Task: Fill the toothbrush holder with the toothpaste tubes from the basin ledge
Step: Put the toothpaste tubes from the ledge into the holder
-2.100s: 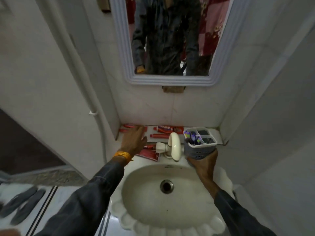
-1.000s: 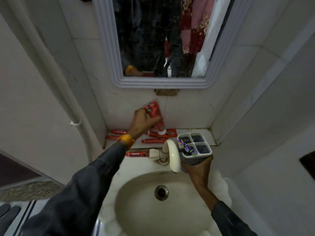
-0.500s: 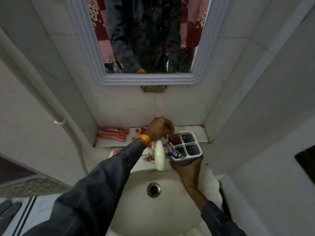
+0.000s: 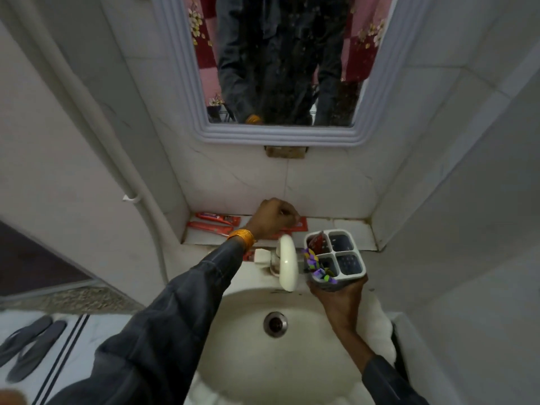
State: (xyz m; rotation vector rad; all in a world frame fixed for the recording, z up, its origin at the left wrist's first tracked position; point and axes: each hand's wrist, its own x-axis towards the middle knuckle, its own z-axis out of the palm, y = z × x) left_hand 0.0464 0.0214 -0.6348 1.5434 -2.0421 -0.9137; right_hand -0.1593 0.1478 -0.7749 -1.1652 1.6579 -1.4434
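My right hand (image 4: pixel 336 296) grips the grey four-compartment toothbrush holder (image 4: pixel 350 263) from below, just right of the tap. One red toothpaste tube (image 4: pixel 316 243) stands in its back-left compartment, and purple-green toothbrushes (image 4: pixel 314 263) fill the front-left one. The two right compartments look empty. My left hand (image 4: pixel 273 219) is on the tiled basin ledge (image 4: pixel 350 229), fingers curled down over a flat red tube (image 4: pixel 301 225). Two more red tubes (image 4: pixel 216 223) lie at the ledge's left end. Another tube (image 4: pixel 249 255) peeks out beside the tap under my left wrist.
The cream tap (image 4: pixel 287 264) stands between my hands, close to the holder. Below is the basin (image 4: pixel 233 311) with its drain (image 4: pixel 274 324). A mirror (image 4: pixel 280 68) hangs above. Walls close in on both sides, with a pipe (image 4: pixel 117 171) on the left. Slippers (image 4: pixel 29 349) lie on the floor.
My left hand lifted a red tube off the ledge, dropped it into the holder's back-left compartment, then went back to the ledge onto another tube. My right hand kept hold of the holder.
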